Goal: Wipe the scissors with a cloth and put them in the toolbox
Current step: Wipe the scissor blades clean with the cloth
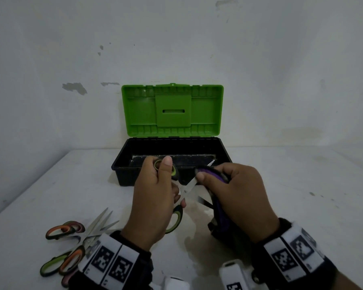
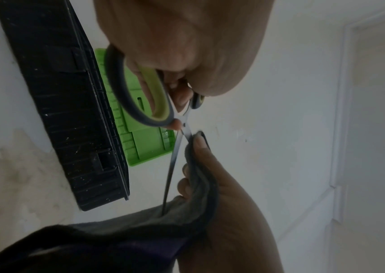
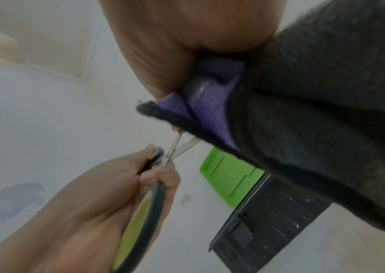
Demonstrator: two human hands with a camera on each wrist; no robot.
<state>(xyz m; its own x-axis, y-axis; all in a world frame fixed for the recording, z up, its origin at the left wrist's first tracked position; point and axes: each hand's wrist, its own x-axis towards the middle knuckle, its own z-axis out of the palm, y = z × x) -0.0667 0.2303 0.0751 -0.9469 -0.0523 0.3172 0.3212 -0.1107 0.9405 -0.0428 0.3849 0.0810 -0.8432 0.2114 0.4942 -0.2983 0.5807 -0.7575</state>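
Left hand (image 1: pixel 153 197) grips the opened green-handled scissors (image 1: pixel 188 188); right hand (image 1: pixel 237 193) pinches the black-and-purple cloth (image 1: pixel 213 171) around one blade.

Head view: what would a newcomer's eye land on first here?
The bright green lid of the open toolbox, standing at the back of the table. In front of it, the left hand holds open scissors while the right hand wipes a blade with a dark cloth. More scissors lie near left.
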